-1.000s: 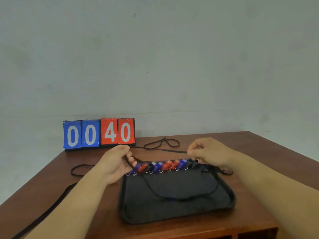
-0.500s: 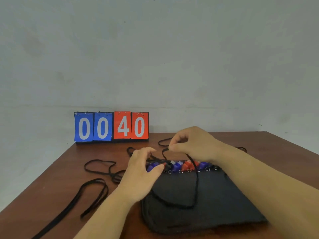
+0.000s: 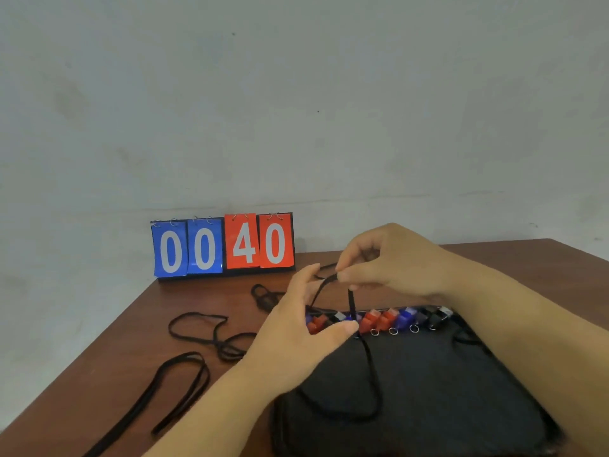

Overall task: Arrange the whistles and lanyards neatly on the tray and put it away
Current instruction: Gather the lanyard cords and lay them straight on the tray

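Right-hand fingers [image 3: 342, 275] pinching a black lanyard [image 3: 369, 364] above the tray [image 3: 428, 407]; left-hand fingers [image 3: 303, 285] spread.

- The tray [image 3: 428, 407] looks like matt black cloth, faintly fuzzy.
- The whistles [image 3: 385, 319], at 12 o'clock on the tray, are glossy red, blue and black plastic with small shiny metal rings.
- The lanyards [image 3: 184, 384], at 9 o'clock from the tray, are flat, matt black cord.
- The counter [image 3: 138, 341] is smooth reddish-brown wood with a dull sheen.
- The scoreboard [image 3: 224, 245], at 11 o'clock, has glossy cards on metal rings.
- The wall [image 3: 296, 110] is matt, smudged paint.
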`<state>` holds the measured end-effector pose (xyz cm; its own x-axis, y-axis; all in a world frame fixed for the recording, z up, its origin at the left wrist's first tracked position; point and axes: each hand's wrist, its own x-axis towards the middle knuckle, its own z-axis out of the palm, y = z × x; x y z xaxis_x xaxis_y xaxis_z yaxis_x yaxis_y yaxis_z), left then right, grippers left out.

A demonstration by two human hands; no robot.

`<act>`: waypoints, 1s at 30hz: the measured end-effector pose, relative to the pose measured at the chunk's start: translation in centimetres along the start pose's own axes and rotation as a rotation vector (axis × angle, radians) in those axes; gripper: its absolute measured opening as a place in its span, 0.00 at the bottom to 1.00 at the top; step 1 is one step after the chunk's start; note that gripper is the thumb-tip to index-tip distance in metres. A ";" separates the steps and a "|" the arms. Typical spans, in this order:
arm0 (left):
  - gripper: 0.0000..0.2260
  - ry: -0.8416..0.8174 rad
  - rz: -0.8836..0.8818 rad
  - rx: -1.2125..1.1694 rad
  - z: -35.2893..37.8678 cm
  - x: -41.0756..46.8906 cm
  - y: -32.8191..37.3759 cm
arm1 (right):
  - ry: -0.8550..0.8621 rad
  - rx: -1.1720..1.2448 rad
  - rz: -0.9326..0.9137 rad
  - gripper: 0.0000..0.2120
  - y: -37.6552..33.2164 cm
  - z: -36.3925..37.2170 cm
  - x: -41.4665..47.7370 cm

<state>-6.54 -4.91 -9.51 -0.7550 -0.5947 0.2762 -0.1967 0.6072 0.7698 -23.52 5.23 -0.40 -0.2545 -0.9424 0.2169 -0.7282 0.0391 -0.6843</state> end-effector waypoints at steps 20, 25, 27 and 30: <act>0.12 -0.210 -0.099 -0.733 -0.5 13.8 3.2 | 0.146 0.159 0.077 0.02 10.8 -7.8 4.0; 0.12 -0.077 -0.124 -1.145 -0.7 14.7 3.0 | 0.058 0.142 0.097 0.02 11.0 -5.6 4.7; 0.13 -0.028 -0.131 -1.263 -0.4 14.8 3.1 | 0.010 0.145 0.116 0.02 11.0 -4.7 4.9; 0.15 0.038 -0.111 -1.370 -0.2 14.8 3.6 | -0.069 0.199 0.146 0.03 10.9 -3.7 4.9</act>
<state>-18.33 -11.63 -2.54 -0.7541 -0.6330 0.1749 0.5311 -0.4311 0.7294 -35.08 2.32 -4.20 -0.2992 -0.9522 0.0624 -0.5458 0.1171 -0.8297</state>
